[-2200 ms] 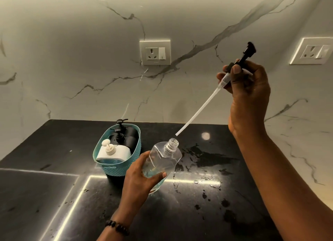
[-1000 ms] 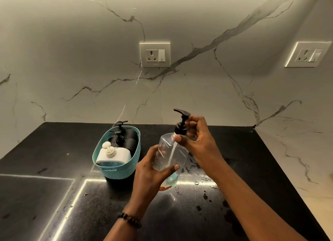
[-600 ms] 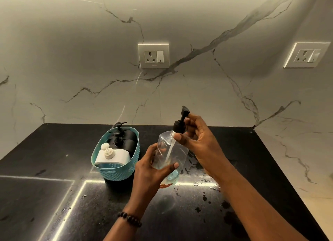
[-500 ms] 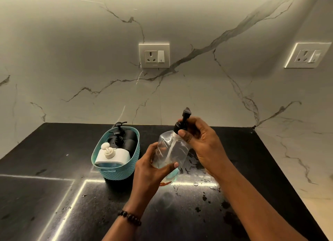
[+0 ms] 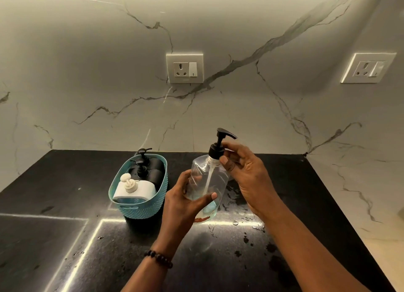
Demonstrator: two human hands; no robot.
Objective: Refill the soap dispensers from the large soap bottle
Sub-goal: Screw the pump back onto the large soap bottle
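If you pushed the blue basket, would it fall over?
Probably not. The basket looks wide and low, and three dispensers fill it, so it would likely slide on the shiny counter. The tall pumps might wobble.

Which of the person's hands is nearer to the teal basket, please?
Left. The left hand grips the clear bottle just right of the teal basket; the right hand is beyond the bottle, at its black pump.
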